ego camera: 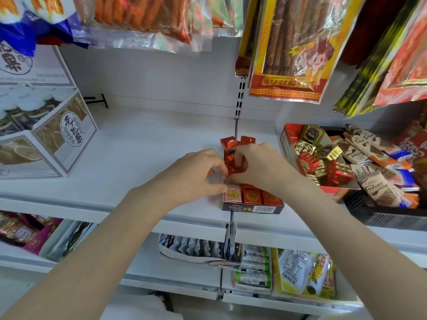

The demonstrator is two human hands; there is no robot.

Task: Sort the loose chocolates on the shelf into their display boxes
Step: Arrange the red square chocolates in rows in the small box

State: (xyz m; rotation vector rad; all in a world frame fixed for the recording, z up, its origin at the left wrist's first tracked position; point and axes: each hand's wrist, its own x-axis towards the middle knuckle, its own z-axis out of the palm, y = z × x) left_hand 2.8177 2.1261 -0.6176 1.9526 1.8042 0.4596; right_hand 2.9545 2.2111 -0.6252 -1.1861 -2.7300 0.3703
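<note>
A small dark display box (253,209) stands at the front edge of the white shelf (143,144), holding a pink chocolate (233,195) and red square chocolates (251,197). Both hands hover over the box's back half. My right hand (258,165) pinches a red foil chocolate (234,168) with curled fingers. My left hand (198,172) reaches in from the left, its fingertips curled against the same red piece and the box's left side. More red chocolates (238,142) lie on the shelf just behind the hands.
A red open box (287,144) of gold and red foil chocolates and wafer bars sits to the right. Grey printed cartons (46,139) stand at the left. Snack bags hang overhead. Lower shelves hold packets.
</note>
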